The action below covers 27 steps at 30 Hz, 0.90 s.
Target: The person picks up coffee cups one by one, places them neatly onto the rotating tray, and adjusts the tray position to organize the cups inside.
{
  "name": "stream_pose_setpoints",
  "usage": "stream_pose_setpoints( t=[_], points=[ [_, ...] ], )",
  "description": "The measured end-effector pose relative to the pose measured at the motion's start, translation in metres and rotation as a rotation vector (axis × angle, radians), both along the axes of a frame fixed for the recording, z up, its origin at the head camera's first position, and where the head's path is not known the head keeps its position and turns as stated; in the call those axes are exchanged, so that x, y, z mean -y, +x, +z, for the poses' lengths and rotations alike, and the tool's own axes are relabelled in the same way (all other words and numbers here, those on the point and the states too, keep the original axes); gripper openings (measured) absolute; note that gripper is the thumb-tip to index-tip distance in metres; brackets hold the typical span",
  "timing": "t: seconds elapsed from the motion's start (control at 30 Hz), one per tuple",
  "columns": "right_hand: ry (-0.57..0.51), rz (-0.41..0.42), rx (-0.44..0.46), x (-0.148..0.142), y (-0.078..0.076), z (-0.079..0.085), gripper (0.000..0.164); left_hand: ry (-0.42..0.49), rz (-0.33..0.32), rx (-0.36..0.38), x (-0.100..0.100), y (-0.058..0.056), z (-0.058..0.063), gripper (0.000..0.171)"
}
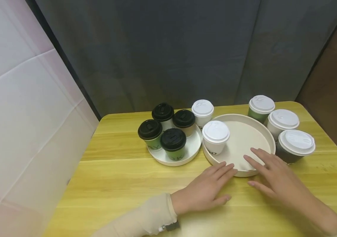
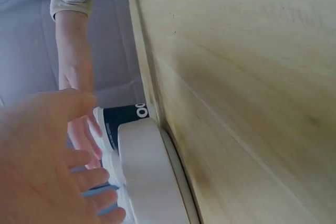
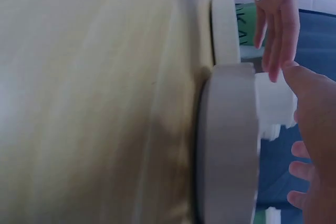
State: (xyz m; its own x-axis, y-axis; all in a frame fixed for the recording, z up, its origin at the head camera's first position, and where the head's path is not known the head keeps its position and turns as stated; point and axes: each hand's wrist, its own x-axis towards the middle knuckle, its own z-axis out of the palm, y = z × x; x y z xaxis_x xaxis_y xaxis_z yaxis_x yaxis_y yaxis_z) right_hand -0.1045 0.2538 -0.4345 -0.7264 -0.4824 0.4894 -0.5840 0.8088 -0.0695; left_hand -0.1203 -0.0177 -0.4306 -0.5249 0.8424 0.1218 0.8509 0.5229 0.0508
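My left hand [image 1: 205,187], fingers extended, is at the near rim of a round cream tray [image 1: 249,138]. On the other side, my right hand [image 1: 275,174] reaches over the tray's near right rim with its fingers spread. Neither hand grips anything. One white-lidded paper cup [image 1: 215,136] stands upright inside the tray at its left. In the left wrist view the tray's side wall [image 2: 149,171] shows just past my fingertips, with a dark cup [image 2: 126,121] beyond it. The right wrist view shows the tray wall [image 3: 231,145] beside my right fingers.
Left of the tray, a white plate [image 1: 192,148] holds several black-lidded cups [image 1: 174,144]. A white-lidded cup [image 1: 202,112] stands behind, between plate and tray. Along the tray's right side stand a green cup [image 1: 260,108], a white cup [image 1: 282,121] and a dark cup [image 1: 295,144], all white-lidded.
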Motion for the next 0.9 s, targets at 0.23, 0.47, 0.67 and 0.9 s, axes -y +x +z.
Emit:
stream_pose_setpoints(
  t=[0.23, 0.47, 0.67, 0.9],
  points=[
    [0.054, -0.062, 0.077, -0.01, 0.011, -0.018, 0.081, -0.118, 0.043, -0.043, -0.007, 0.002, -0.009, 0.084],
    [0.056, -0.072, 0.084, -0.016, 0.013, -0.029, 0.082, -0.169, 0.082, -0.088, -0.011, 0.005, -0.013, 0.092],
    [0.052, -0.068, 0.086, -0.016, 0.013, -0.03, 0.08, -0.173, 0.096, -0.079, -0.01, 0.005, -0.015, 0.092],
    [0.058, -0.067, 0.093, -0.014, 0.015, -0.03, 0.08, -0.157, 0.117, -0.043, -0.007, 0.003, -0.016, 0.091]
  ],
)
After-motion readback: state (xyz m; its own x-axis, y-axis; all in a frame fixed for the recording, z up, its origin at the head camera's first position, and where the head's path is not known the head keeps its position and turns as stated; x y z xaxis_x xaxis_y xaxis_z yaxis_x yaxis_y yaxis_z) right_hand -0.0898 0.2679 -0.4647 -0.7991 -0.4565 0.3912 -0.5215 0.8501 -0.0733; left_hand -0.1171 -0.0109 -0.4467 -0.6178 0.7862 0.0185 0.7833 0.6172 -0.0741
